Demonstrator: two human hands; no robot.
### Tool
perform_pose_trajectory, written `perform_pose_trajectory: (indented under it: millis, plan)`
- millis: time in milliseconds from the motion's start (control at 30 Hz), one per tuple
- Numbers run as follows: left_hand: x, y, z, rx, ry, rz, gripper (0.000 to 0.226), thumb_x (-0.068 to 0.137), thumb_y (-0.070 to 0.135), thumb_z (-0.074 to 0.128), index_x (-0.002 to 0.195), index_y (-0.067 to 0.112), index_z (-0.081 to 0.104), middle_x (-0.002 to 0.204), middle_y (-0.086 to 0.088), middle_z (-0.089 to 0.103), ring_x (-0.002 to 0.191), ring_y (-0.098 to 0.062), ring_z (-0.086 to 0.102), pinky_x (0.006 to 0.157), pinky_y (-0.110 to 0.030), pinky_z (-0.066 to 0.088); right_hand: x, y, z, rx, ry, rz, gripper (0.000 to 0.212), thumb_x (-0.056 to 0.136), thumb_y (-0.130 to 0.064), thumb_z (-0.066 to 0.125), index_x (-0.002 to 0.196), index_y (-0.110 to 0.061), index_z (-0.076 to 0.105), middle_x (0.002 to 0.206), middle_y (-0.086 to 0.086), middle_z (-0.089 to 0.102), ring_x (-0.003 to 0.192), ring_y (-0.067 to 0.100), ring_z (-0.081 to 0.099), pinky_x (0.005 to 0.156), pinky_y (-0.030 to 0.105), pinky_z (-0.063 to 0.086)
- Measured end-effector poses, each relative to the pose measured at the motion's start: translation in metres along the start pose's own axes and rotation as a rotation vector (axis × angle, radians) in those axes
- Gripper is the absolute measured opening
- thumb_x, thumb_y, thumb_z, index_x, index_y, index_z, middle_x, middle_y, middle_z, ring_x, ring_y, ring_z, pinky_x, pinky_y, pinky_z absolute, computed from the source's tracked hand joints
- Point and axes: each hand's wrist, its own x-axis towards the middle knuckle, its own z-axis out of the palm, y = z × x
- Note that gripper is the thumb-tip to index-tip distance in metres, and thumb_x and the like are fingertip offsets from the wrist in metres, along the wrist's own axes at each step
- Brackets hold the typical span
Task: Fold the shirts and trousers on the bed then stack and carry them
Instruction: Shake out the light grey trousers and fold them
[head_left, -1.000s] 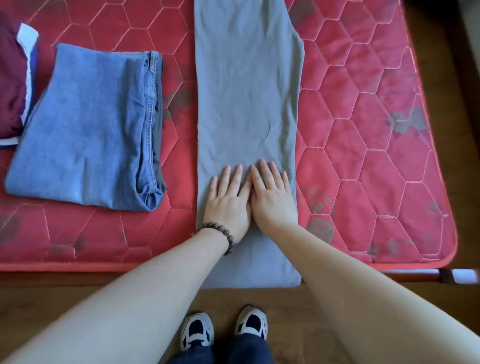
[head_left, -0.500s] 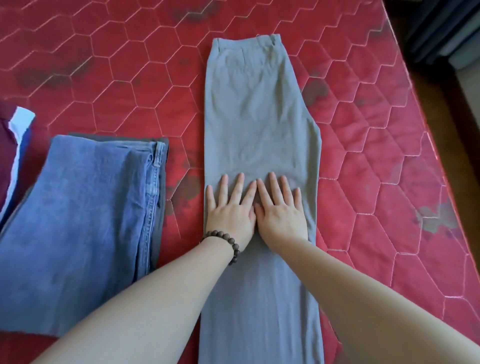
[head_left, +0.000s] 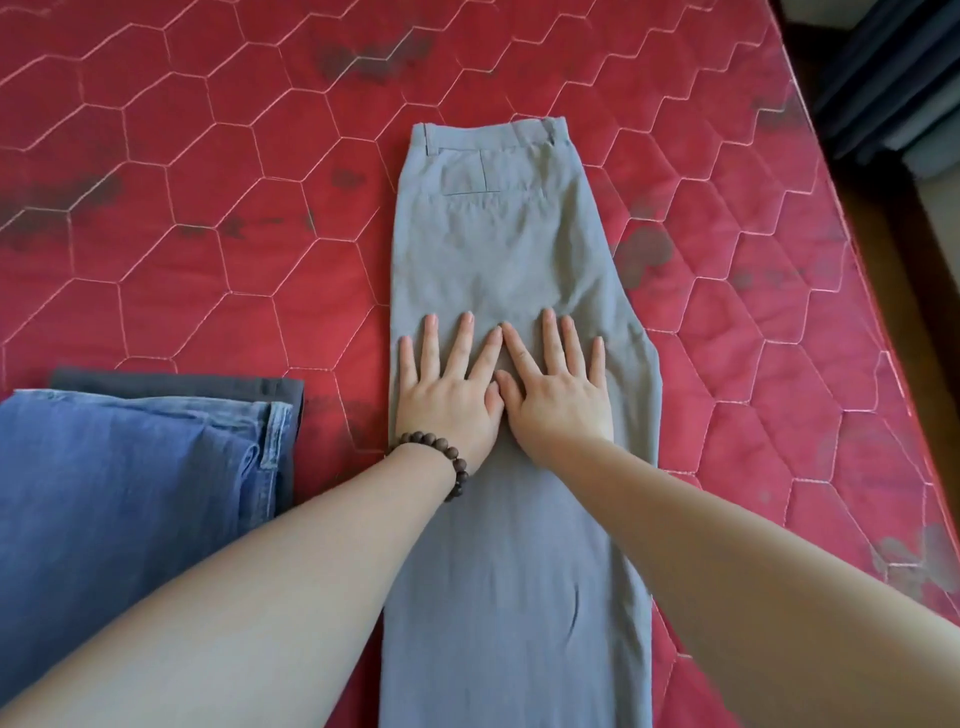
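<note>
Grey trousers (head_left: 498, 270) lie lengthwise on the red bed (head_left: 208, 234), waistband at the far end. Left hand (head_left: 447, 395) and right hand (head_left: 558, 397) press flat on them side by side, fingers straight, holding nothing. Folded blue jeans (head_left: 130, 483) sit near left.

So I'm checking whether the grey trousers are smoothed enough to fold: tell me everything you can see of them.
The grey trousers look like thin woven cloth, laid flat lengthwise on the red mattress, folded leg over leg into one narrow strip. The waistband, with belt loops and a back pocket, lies at the far end; the legs run out of view at the near edge. Faint creases remain. The left hand and right hand press flat on them side by side, fingers straight.
</note>
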Motion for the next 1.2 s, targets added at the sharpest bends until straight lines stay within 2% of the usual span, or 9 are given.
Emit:
perform_pose_trajectory:
  millis: [333, 467, 633, 800, 900, 1033, 1100, 1200]
  plan:
    - [0.133, -0.017, -0.003, 0.004, 0.009, -0.057, 0.061, 0.094, 0.052, 0.025, 0.15, 0.043, 0.005, 0.162, 0.007, -0.005, 0.145, -0.04, -0.012, 0.112, -0.064, -0.004, 0.125, 0.019, -0.024, -0.069, 0.071, -0.074, 0.053, 0.098, -0.052, 0.008, 0.149, -0.044, -0.003, 0.161, 0.004, -0.006, 0.148, 0.022, -0.009, 0.118, 0.048, -0.009]
    - [0.175, -0.029, -0.006, -0.017, -0.001, -0.1, 0.063, 0.091, 0.059, 0.025, 0.148, 0.048, 0.001, 0.162, 0.0, -0.006, 0.143, -0.047, -0.009, 0.111, -0.067, -0.002, 0.173, 0.026, -0.029, -0.05, 0.076, -0.118, 0.054, 0.096, -0.055, 0.007, 0.148, -0.046, -0.006, 0.161, 0.003, -0.007, 0.148, 0.023, -0.009, 0.119, 0.046, -0.007]
    - [0.176, -0.029, -0.006, -0.004, 0.021, -0.104, 0.065, 0.089, 0.06, 0.024, 0.148, 0.048, 0.001, 0.162, -0.003, -0.004, 0.143, -0.048, -0.007, 0.11, -0.069, 0.001, 0.177, 0.028, -0.023, -0.012, 0.171, -0.134, 0.055, 0.095, -0.056, 0.007, 0.149, -0.046, -0.001, 0.162, 0.004, -0.003, 0.148, 0.023, -0.006, 0.119, 0.046, -0.006]
    - [0.174, -0.027, -0.009, 0.011, 0.008, -0.098, 0.067, 0.088, 0.061, 0.024, 0.149, 0.048, -0.001, 0.162, -0.003, -0.004, 0.143, -0.047, -0.006, 0.109, -0.07, 0.004, 0.176, 0.03, -0.029, -0.005, 0.135, -0.128, 0.055, 0.095, -0.057, 0.01, 0.148, -0.048, -0.001, 0.162, 0.002, -0.002, 0.148, 0.021, -0.007, 0.119, 0.045, -0.008]
    - [0.172, -0.03, -0.007, 0.007, -0.001, -0.107, 0.071, 0.084, 0.065, 0.024, 0.148, 0.048, 0.001, 0.162, -0.001, -0.002, 0.144, -0.046, -0.005, 0.11, -0.069, 0.003, 0.177, 0.035, -0.031, 0.09, 0.091, -0.148, 0.057, 0.093, -0.057, 0.021, 0.148, -0.05, 0.008, 0.162, -0.001, 0.003, 0.148, 0.018, -0.005, 0.118, 0.041, -0.011]
    - [0.183, -0.039, -0.016, -0.124, -0.113, -0.11, 0.071, 0.082, 0.069, 0.032, 0.145, 0.054, 0.003, 0.161, 0.008, -0.006, 0.147, -0.031, -0.012, 0.114, -0.061, -0.006, 0.187, 0.046, -0.051, 0.312, -0.066, -0.147, 0.056, 0.096, -0.035, 0.04, 0.148, -0.043, 0.023, 0.161, -0.003, 0.008, 0.148, 0.014, -0.002, 0.117, 0.036, -0.01]
    - [0.176, -0.042, -0.022, -0.125, -0.149, -0.101, 0.068, 0.088, 0.066, 0.032, 0.147, 0.051, 0.003, 0.161, 0.007, -0.008, 0.147, -0.028, -0.015, 0.114, -0.06, -0.009, 0.175, 0.044, -0.054, 0.26, -0.046, -0.118, 0.055, 0.097, -0.032, 0.038, 0.15, -0.037, 0.022, 0.161, 0.0, 0.009, 0.148, 0.017, 0.001, 0.118, 0.037, -0.006]
    - [0.121, -0.03, -0.018, -0.025, -0.093, -0.097, 0.061, 0.096, 0.054, 0.025, 0.152, 0.038, 0.005, 0.162, 0.001, -0.004, 0.148, -0.028, -0.008, 0.116, -0.058, -0.005, 0.113, 0.025, -0.037, 0.095, 0.101, -0.005, 0.057, 0.097, -0.041, 0.033, 0.151, -0.03, 0.02, 0.16, 0.008, 0.013, 0.148, 0.024, 0.004, 0.119, 0.045, -0.002]
